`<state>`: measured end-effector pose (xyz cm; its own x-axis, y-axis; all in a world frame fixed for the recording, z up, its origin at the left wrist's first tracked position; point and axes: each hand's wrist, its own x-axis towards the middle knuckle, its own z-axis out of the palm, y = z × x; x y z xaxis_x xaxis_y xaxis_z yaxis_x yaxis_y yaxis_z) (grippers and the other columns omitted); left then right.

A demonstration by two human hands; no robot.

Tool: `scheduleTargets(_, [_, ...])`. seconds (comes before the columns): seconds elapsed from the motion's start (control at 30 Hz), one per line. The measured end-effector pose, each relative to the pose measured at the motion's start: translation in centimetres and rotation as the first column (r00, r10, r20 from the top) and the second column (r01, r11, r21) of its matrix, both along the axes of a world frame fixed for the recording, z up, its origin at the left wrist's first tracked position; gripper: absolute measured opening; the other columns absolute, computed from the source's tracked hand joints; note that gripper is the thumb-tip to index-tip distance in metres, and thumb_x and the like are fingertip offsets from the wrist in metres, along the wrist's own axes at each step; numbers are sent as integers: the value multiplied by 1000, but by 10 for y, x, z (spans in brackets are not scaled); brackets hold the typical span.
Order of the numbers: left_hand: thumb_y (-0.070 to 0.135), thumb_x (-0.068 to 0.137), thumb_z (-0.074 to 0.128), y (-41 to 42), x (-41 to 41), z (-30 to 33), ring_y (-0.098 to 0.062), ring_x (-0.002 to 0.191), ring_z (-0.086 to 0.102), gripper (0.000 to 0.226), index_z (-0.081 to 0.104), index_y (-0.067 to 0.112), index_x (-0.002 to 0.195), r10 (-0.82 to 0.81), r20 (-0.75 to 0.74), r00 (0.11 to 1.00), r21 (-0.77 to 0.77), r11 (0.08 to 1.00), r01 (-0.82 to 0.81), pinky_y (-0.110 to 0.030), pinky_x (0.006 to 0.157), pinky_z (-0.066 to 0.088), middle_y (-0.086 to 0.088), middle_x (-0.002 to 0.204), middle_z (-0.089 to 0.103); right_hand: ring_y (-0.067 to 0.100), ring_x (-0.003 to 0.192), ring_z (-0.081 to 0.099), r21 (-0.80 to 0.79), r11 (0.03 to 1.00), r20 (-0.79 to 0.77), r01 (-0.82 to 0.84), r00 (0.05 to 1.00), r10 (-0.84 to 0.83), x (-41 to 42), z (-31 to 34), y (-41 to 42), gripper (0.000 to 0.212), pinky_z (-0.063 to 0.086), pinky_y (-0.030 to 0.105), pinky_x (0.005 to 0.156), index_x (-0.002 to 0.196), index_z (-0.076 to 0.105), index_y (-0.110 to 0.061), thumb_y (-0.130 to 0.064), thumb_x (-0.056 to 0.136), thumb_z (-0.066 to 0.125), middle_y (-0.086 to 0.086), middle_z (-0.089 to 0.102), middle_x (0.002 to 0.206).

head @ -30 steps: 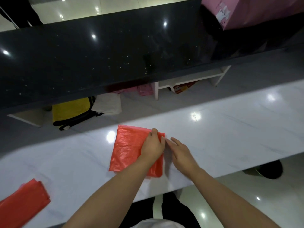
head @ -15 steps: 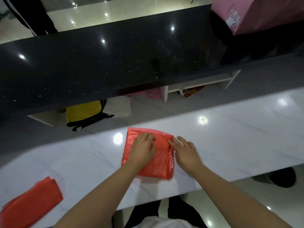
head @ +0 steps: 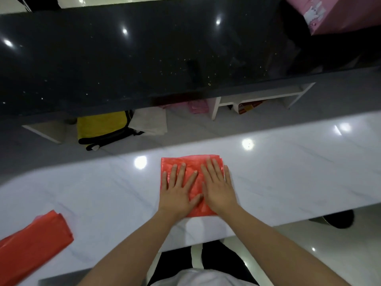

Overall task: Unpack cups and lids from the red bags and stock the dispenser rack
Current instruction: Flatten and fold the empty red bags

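Under both palms: folded red bag (head: pixel 188 162), flat on white marble counter (head: pixel 288 172). Left hand (head: pixel 177 193) & right hand (head: pixel 218 190) side by side, fingers (head: pixel 214 168) straight, slightly spread, pressing down. 2nd red bag (head: pixel 31 244) well off to left of left hand. Risk: slick plastic on glossy top, uneven push could skid it or spring fold open

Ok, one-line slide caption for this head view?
Both hands, left and right, press flat on a folded red bag on the white marble counter; a second red bag lies left.
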<state>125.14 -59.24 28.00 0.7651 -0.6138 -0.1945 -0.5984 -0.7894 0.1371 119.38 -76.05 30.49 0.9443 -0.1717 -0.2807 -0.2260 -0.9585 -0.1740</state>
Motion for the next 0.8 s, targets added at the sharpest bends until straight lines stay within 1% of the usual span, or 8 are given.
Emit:
scheduleTargets(0.07, [72, 97, 25, 1, -2, -2, -33, 155, -8, 75, 7, 37, 161, -7, -2, 1000, -29, 1000, 7, -61, 122, 4, -7, 170, -1, 18, 152, -22, -16, 998, -53, -55, 997, 54, 1, -5, 3, 63, -13, 52, 123, 162, 1, -20, -37, 103, 19, 1, -9, 169])
scheduleTargets(0.13, [69, 98, 25, 3, -3, -4, -33, 156, -7, 75, 6, 33, 162, -14, 3, 1000, -49, 999, 14, -60, 123, 4, -7, 170, -2, 14, 153, -19, -6, 1000, -49, -23, 999, 23, 2, -6, 4, 60, -13, 52, 122, 162, 5, -22, -40, 106, 17, -2, -5, 170])
scheduleTargets(0.2, [66, 100, 20, 2, -2, -3, -31, 155, -10, 75, 2, 28, 162, -5, -8, 1000, -56, 998, 4, -59, 123, 1, -6, 170, -6, 14, 154, -18, 39, 999, -34, 18, 999, -17, 4, -3, 6, 63, -14, 50, 123, 162, 4, -25, -48, 103, 8, -3, -7, 169])
scheduleTargets(0.27, [62, 102, 15, 1, -3, -1, -29, 155, -14, 72, -1, 25, 162, 1, -24, 1000, -57, 998, -2, -58, 124, 1, -5, 169, -9, 15, 152, -23, 63, 998, -24, 15, 1000, -13, 4, -4, 9, 65, -13, 49, 123, 161, -3, -30, -53, 101, 3, -3, -15, 168])
scheduleTargets(0.33, [56, 104, 16, 5, -2, 2, -29, 155, -12, 68, 2, 23, 162, -17, -30, 999, -65, 998, 15, -58, 124, 4, -5, 169, -7, 16, 151, -27, 35, 999, -12, -14, 1000, 14, -1, -8, 10, 62, -9, 49, 124, 160, -9, -32, -53, 104, 8, -2, -20, 167])
scheduleTargets(0.4, [50, 105, 21, 13, 0, 1, -27, 156, -7, 65, 7, 23, 162, -42, -19, 999, -80, 996, 40, -58, 123, 11, -5, 170, -1, 16, 153, -23, -3, 1000, 19, -29, 999, 29, -7, -15, 6, 63, -2, 50, 125, 160, -7, -32, -52, 106, 16, -2, -18, 168])
scheduleTargets(0.53, [49, 106, 29, 28, 3, -2, -23, 156, -5, 65, 9, 24, 162, -31, -11, 999, -104, 994, 30, -53, 124, 14, -3, 170, 3, 19, 156, -4, -1, 999, 124, -32, 992, 32, -13, -25, -2, 64, 10, 52, 124, 162, 12, -29, -51, 104, 29, 0, 0, 170])
scheduleTargets(0.8, [56, 104, 28, 36, 5, -4, -22, 156, -4, 70, 11, 21, 162, -12, -25, 1000, -80, 997, 10, -50, 126, 10, -3, 170, 5, 21, 156, -1, -5, 996, 150, -83, 985, 83, -11, -32, -11, 64, 11, 55, 123, 161, 15, -28, -51, 104, 30, 0, 1, 170])
